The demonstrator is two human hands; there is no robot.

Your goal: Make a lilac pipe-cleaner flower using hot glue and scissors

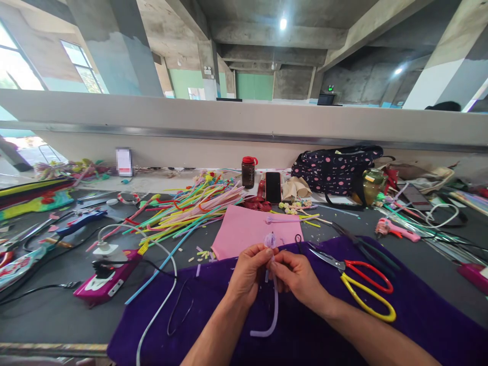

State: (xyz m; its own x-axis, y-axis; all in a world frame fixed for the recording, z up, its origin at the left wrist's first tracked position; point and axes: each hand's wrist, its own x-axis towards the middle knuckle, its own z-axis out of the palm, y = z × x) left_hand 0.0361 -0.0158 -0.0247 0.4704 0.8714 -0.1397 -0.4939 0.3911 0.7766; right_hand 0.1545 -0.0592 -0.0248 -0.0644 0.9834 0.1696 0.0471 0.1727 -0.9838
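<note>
While my head camera looks forward and down, both my hands are together at the near edge of a flat pink sheet (244, 229), holding a pale lilac bendy piece with a rounded, looped head (270, 240). My left hand (249, 269) is pinched narrow just below that head, seemingly to steady it; my right hand (297, 274) has its fingertips gathered close on the thin stem beside it, probably for fine control. The stem's free end hangs below in a curve, nearer me than the sheet, over a dark purple cloth (213, 315) that likely keeps my working spot soft. Right of the sheet and nearer me lie metal scissors with one red and one yellow handle (340, 265), their loops turned my way, perhaps for easy reach. Left of the sheet, a heap of thin multicoloured strips (198, 203) fans out, perhaps left loose for picking singly.
</note>
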